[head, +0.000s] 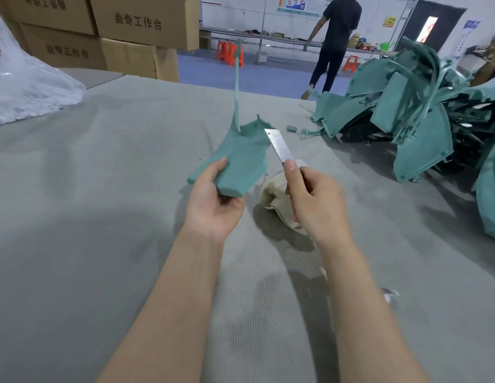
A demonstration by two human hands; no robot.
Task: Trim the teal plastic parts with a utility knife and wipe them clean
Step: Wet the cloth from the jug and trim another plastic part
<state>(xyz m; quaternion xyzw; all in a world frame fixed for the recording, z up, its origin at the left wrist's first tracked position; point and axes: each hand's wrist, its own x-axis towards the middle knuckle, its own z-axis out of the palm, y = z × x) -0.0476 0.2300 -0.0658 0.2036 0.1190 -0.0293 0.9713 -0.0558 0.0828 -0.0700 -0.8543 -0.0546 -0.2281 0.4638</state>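
Left hand [213, 200] grips the teal part [238, 161]; right hand [315, 200] grips the knife [279, 146] beside it.

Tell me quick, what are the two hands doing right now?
Left hand: grips a curved teal plastic part by its near end.
Right hand: grips a utility knife, silver blade extended, thumb on top.

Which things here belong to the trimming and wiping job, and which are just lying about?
Job:
teal part, held by the left hand
knife, gripped by the right hand
cloth beneath that hand
pile of teal parts

Lying about:
cardboard boxes
plastic sheet
orange stools
person at the far bench
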